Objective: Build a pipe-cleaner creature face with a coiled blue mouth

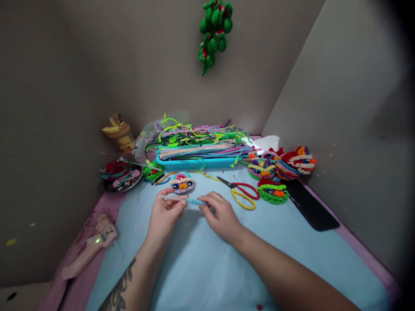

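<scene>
A light blue pipe cleaner (pixel 195 201), wound in a tight coil, stretches between my two hands above the table. My left hand (pixel 165 211) pinches its left end, where a thin pale length, perhaps a stick, runs under the fingers. The fingers of my right hand (pixel 218 211) are closed round the coil's right end and hide part of it. Just beyond my hands sits a small pipe-cleaner bird face (pixel 182 183) with an orange beak. Scissors (pixel 241 192) with red and yellow handles lie partly open to the right of it.
A blue tray (pixel 194 164) heaped with pipe cleaners stands at the back. Finished bird pieces (pixel 274 190) and a black phone (pixel 311 205) lie right. Left are a metal bowl (pixel 136 183), a green piece (pixel 153 172) and a lit glue gun (pixel 94 250). Green figures (pixel 214 36) hang above.
</scene>
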### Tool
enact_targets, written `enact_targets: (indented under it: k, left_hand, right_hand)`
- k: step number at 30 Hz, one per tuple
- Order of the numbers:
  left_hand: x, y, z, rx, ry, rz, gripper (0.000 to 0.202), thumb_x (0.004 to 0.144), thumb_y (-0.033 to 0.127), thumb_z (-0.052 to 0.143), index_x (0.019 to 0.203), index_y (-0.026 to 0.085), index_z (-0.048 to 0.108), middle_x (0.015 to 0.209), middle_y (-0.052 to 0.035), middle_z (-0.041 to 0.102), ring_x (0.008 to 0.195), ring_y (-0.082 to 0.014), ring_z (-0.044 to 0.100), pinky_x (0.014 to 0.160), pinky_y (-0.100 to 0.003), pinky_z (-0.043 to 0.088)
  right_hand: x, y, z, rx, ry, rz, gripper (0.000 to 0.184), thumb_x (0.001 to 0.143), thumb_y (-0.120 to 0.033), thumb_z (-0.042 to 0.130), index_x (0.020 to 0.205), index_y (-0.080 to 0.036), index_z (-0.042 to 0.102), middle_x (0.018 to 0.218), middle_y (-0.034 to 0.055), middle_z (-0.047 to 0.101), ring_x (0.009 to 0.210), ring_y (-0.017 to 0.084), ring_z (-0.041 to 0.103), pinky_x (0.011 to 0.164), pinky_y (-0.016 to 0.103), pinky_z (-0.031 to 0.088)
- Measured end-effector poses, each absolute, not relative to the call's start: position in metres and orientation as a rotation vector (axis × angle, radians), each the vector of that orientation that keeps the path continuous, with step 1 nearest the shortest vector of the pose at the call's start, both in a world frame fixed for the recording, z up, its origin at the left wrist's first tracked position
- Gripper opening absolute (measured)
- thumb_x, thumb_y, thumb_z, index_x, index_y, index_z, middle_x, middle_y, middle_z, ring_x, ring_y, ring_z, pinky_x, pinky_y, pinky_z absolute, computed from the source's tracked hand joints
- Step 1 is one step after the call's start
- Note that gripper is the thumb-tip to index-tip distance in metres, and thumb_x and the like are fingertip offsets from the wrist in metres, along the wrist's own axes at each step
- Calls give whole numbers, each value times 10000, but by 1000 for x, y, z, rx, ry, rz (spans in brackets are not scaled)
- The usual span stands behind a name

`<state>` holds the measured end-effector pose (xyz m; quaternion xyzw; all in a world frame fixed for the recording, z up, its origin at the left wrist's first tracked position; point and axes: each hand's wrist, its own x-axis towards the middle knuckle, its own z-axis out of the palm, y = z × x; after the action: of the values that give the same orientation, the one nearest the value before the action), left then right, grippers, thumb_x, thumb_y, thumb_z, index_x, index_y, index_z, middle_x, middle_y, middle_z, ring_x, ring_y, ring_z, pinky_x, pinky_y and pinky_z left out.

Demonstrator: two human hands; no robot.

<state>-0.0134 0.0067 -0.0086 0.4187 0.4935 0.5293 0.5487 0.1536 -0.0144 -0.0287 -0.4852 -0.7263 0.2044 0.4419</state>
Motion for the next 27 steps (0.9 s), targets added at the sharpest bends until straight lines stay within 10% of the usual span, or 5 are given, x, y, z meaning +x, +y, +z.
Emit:
enact_targets:
  k: [27]
  left_hand:
    - [-14, 0, -6, 1145, 1030, 1251, 481, 684, 235, 747, 1125, 220, 556, 898, -24, 695, 682, -109, 597, 665, -214, 465]
  right_hand:
    - [154, -17, -27, -1137, -1838, 757, 212, 909, -230, 442, 865, -200, 647, 701, 4, 641, 647, 137, 585, 606, 232, 437]
